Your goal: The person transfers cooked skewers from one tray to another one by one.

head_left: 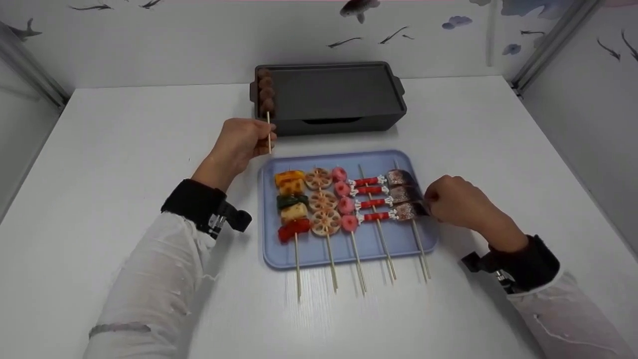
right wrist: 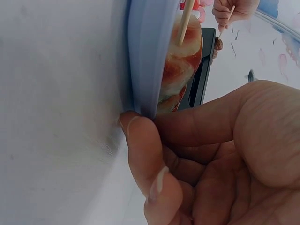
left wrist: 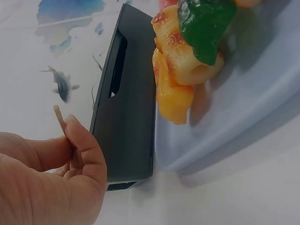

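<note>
My left hand (head_left: 244, 142) pinches the bare stick end of a meatball skewer (head_left: 266, 92) between thumb and fingers. Its brown balls lie along the left side of the black grill (head_left: 334, 92). In the left wrist view the stick end (left wrist: 59, 117) pokes up past the fingertips. At the right edge of the blue tray (head_left: 349, 257), my right hand (head_left: 456, 204) pinches the rim with thumb and forefinger, as the tray wall (right wrist: 150, 56) in the right wrist view shows. Nearest that hand on the tray is a skewer of dark-skinned, pale-topped pieces (head_left: 404, 193).
Also on the tray lie a mixed vegetable skewer (head_left: 293, 204), a lotus root skewer (head_left: 323, 201), a pink-piece skewer (head_left: 344, 198) and a red-and-white skewer (head_left: 371, 199). Their sticks overhang the front rim onto the white table (head_left: 239, 309). A white wall (head_left: 199, 40) stands behind the grill.
</note>
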The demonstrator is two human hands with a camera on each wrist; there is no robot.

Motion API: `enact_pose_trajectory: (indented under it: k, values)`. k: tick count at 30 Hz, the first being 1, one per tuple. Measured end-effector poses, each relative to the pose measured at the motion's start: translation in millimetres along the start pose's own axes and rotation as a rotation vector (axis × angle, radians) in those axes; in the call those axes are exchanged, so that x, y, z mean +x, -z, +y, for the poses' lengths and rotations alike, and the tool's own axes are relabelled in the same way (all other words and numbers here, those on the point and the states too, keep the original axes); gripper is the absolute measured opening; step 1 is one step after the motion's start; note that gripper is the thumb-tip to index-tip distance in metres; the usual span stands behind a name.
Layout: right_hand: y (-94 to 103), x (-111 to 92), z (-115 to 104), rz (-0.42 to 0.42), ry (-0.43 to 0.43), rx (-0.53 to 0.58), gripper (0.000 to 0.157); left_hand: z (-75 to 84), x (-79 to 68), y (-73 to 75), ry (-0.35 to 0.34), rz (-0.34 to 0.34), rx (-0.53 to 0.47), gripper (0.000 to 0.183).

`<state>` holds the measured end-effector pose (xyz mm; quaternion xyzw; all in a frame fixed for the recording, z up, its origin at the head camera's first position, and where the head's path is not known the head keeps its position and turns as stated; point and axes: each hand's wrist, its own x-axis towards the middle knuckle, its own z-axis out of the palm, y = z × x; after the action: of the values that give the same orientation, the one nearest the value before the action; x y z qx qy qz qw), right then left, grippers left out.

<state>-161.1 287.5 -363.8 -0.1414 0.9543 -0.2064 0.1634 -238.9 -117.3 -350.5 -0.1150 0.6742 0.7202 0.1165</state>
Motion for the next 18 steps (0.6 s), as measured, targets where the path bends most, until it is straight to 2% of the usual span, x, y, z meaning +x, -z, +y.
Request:
enact_pose_trajectory:
  k: [8,13,18]
  values:
    - [-0.1,0.3,-0.6,-0.011,-0.002,-0.002,0.028,5.1,-8.6,-0.6,-0.037,0.013,-0.014,0.028]
    - [0.4,0.7,-0.4,-0.02,-0.017,0.004,0.027,12.5,-22.4,0.3,-0.083,-0.009,-0.018,0.026]
    - [-0.6,0.4,0.6,-0.012,-0.018,0.002,0.028,17.6,-38.3,0.6,-0.084,-0.033,-0.022,0.024]
